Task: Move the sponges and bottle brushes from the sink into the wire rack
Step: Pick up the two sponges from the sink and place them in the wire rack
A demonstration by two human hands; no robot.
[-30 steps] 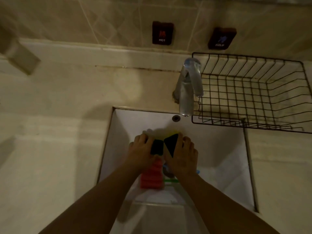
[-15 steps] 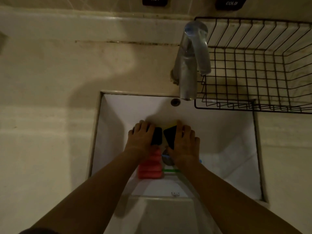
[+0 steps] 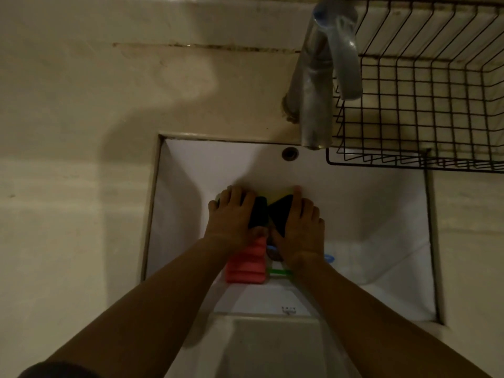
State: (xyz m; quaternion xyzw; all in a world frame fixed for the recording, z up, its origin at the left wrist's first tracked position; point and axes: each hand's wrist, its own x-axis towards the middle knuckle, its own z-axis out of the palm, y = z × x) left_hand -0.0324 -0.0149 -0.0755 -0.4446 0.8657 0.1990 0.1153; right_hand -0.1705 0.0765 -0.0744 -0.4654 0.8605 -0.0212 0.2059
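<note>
Both my hands are down in the white sink [image 3: 368, 214]. My left hand [image 3: 231, 216] is closed over a dark sponge [image 3: 259, 215]. Beside it, my right hand [image 3: 298, 227] grips a yellow sponge with a dark scouring face [image 3: 281, 207]. A pink ribbed sponge [image 3: 246, 264] lies on the basin floor under my left wrist. A green brush handle [image 3: 279, 272] and a blue one [image 3: 328, 258] poke out from beneath my right wrist; their heads are hidden. The black wire rack [image 3: 425, 85] stands empty on the counter at the back right.
A metal tap [image 3: 319, 77] rises at the sink's back edge, its spout over the basin just left of the rack. The overflow hole [image 3: 290, 153] sits in the rear sink wall. Beige counter [image 3: 81, 159] spreads to the left.
The view has dropped closer to the sink, pushing the hot and cold wall tags out of frame. Both hands stay on the two sponges in the same spot.
</note>
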